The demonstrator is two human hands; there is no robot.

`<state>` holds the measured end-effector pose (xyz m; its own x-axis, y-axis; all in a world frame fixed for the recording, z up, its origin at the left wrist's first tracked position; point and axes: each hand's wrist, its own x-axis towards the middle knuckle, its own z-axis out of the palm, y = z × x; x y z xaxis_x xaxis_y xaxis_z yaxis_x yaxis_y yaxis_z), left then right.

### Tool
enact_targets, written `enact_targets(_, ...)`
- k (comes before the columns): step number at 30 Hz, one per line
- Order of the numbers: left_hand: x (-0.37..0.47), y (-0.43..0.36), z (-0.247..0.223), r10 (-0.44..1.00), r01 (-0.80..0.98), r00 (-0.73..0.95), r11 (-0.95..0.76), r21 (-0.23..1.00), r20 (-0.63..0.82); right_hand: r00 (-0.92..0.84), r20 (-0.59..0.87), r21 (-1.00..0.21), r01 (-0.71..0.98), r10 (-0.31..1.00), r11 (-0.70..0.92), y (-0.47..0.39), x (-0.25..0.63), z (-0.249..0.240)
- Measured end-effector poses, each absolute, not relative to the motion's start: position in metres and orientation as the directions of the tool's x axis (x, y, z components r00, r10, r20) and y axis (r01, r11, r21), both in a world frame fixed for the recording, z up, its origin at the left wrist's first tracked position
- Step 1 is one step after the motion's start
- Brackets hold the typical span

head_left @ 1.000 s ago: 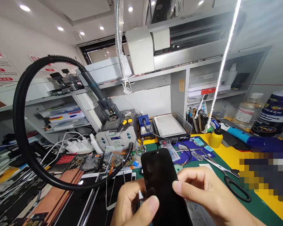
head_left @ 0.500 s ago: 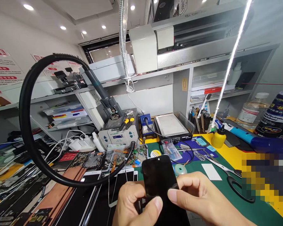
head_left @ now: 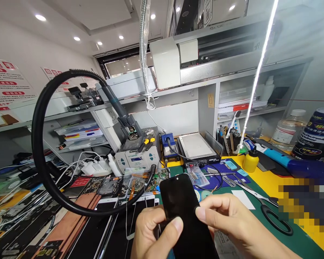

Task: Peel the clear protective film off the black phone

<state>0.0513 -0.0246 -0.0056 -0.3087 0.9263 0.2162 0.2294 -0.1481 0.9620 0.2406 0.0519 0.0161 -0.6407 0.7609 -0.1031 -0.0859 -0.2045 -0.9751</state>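
Note:
A black phone screen is held upright over the bench at the bottom centre, its dark glass facing me. My left hand grips its lower left edge, thumb pressed on the glass. My right hand pinches the right edge with thumb and forefinger. The lower end of the screen is hidden by my fingers and the picture's edge.
A thick black hose loops from a hot-air station at left. Phone boards and panels lie below it. Scissors rest on the green mat. A yellow bottle, heating plate and spray can stand behind.
The view has shifted slightly. The screen stays in both hands and has tilted a little; my left thumb has slid up its face, and the small white piece seen earlier by my fingers is out of sight.

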Motion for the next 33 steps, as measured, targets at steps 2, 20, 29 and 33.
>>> enact_targets(2, 0.053, -0.022, -0.006, 0.911, 0.211, -0.328, -0.188, 0.959, 0.251, -0.626, -0.111, -0.980, -0.061, 0.772, -0.190, 0.052, 0.242, 0.017)
enact_targets(20, 0.050, -0.015, 0.014, 0.939, 0.093, -0.273, -0.191, 0.977, 0.210, -0.633, -0.157, -0.935, -0.152, 0.758, -0.320, 0.055, 0.240, 0.018)
enact_targets(29, 0.050, -0.016, 0.015, 0.924, 0.151, -0.310, -0.183, 0.971, 0.223, -0.612, -0.180, -0.948, -0.100, 0.770, -0.301, 0.054, 0.242, 0.015)
enact_targets(33, 0.049, -0.018, 0.015, 0.929, 0.169, -0.292, -0.185, 0.968, 0.228, -0.626, -0.188, -0.947, -0.088, 0.757, -0.308, 0.055, 0.241, 0.017)
